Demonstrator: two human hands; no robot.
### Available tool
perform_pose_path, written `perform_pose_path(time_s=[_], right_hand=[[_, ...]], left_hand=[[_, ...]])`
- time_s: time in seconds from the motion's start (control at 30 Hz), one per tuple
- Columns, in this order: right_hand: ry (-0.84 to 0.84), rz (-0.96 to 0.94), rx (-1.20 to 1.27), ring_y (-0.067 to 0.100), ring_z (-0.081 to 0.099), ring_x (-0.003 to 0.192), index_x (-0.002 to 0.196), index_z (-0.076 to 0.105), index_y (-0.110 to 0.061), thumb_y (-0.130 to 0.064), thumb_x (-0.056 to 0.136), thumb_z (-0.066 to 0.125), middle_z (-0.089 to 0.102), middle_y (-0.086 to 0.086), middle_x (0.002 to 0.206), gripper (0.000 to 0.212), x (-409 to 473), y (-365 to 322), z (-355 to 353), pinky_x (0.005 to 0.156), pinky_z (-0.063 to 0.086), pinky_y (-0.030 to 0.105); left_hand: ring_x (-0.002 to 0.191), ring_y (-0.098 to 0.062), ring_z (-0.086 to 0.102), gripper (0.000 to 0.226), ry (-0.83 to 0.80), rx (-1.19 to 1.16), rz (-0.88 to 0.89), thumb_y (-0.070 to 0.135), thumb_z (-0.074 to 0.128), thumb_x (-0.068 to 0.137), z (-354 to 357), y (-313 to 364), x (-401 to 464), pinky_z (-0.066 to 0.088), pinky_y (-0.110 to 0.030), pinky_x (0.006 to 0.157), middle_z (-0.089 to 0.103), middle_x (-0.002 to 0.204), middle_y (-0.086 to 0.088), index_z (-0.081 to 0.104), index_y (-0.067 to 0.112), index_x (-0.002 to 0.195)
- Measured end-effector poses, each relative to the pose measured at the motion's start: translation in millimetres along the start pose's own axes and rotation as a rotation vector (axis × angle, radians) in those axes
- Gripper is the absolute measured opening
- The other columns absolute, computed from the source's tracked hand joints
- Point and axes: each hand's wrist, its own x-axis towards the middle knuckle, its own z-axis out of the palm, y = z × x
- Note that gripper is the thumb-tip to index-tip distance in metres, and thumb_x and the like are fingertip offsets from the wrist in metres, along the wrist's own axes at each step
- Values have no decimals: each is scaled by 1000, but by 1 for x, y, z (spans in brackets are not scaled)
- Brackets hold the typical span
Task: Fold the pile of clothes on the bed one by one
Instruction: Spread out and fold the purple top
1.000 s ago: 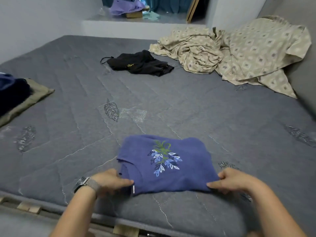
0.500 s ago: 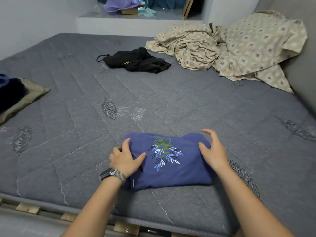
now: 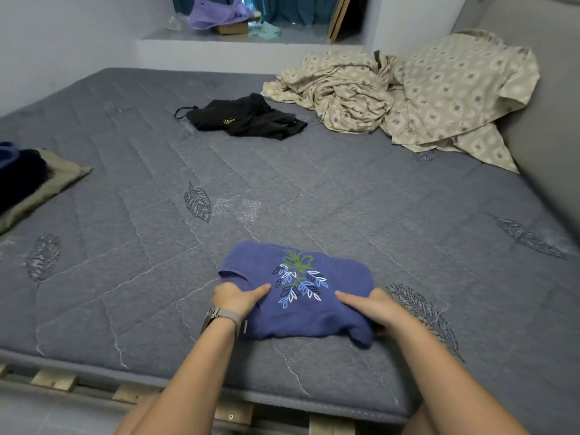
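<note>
A folded blue shirt (image 3: 301, 296), printed with a green, blue and white leaf sprig, is lying near the front edge of the grey quilted mattress (image 3: 345, 196). The left hand (image 3: 237, 298) is gripping the shirt's left side, thumb lying across the top of the cloth and the other fingers tucked under its edge. The right hand (image 3: 373, 306) is gripping the right side the same way, thumb stretching over the top toward the print, fingers disappearing beneath the cloth, whose near right corner is bunching and drooping below that hand. A grey-banded watch (image 3: 216, 317) is sitting on the left wrist.

Farther back on the mattress, well apart from the shirt, a crumpled black garment (image 3: 244, 117) is lying loose. Just beyond it to the right, a beige patterned sheet (image 3: 408, 92) is heaping against the grey wall. At the left edge, a dark folded stack (image 3: 18, 177) is resting on an olive cloth (image 3: 59, 174). Wooden slats (image 3: 53, 379) are showing below the mattress's front edge
</note>
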Motion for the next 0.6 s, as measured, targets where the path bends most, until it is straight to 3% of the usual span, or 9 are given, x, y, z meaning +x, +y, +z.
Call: perform_pose_path(time_s=[0.1, 0.2, 0.37, 0.43, 0.47, 0.5, 0.53, 0.57, 0.6], right_hand=[[30, -95, 404, 18, 69, 79, 113, 66, -2, -19, 81, 76, 73, 5, 92, 38, -23, -2, 6, 64, 55, 26], [-31, -171, 754, 20, 71, 93, 117, 63, -5, -17, 88, 66, 73, 9, 102, 31, -53, -6, 7, 78, 59, 31], [-206, -171, 925, 12, 72, 76, 109, 62, -5, -16, 92, 57, 75, 7, 87, 21, -101, -30, 13, 59, 59, 28], [-258, -195, 867, 9, 71, 74, 106, 62, -4, -23, 87, 62, 75, 7, 85, 27, -101, -36, 23, 64, 60, 31], [-273, -204, 828, 13, 70, 82, 109, 61, -3, -32, 80, 68, 73, 12, 96, 42, -99, -47, 34, 73, 60, 38], [-231, -177, 799, 20, 68, 89, 111, 61, -2, -36, 75, 72, 70, 17, 105, 50, -102, -66, 52, 80, 57, 42], [-169, -231, 786, 26, 65, 91, 103, 62, -4, -33, 78, 69, 68, 19, 103, 39, -102, -80, 71, 80, 54, 41], [38, -325, 721, 29, 62, 86, 88, 60, -9, -26, 85, 62, 66, 19, 92, 18, -84, -102, 87, 72, 50, 37], [264, -370, 662, 32, 59, 79, 76, 55, -13, -22, 89, 50, 63, 20, 80, 17, -70, -134, 112, 64, 44, 37]], left_hand=[[97, -30, 65, 39, -191, -546, -84, 12, 80, 75, -4, -5, -22, 52, -39, 86, 67, 113, -19, 64, -3, 108], [96, -34, 67, 22, -298, -758, -38, 10, 71, 83, -22, -12, -50, 54, -44, 85, 70, 105, -20, 67, 0, 102], [97, -36, 67, 30, -363, -945, 49, 10, 66, 85, -78, -36, -65, 56, -42, 80, 69, 106, -22, 63, -2, 112], [97, -36, 68, 34, -325, -1012, 47, 9, 65, 85, -101, -42, -60, 58, -41, 76, 69, 106, -24, 60, -4, 116], [99, -36, 67, 37, -317, -1065, 38, 9, 65, 85, -111, -44, -53, 57, -43, 79, 68, 107, -25, 58, -4, 119], [102, -37, 66, 39, -320, -1118, 24, 10, 65, 85, -121, -44, -43, 55, -46, 84, 67, 110, -25, 57, -2, 121], [105, -37, 65, 41, -335, -1169, 22, 11, 65, 84, -131, -42, -29, 53, -49, 88, 67, 112, -24, 56, 0, 123], [106, -37, 64, 40, -342, -1208, 31, 11, 64, 84, -142, -40, -13, 53, -49, 88, 66, 114, -23, 57, 2, 123], [105, -36, 65, 38, -333, -1240, 44, 10, 64, 84, -153, -37, 4, 54, -47, 85, 67, 114, -22, 58, 4, 122]])
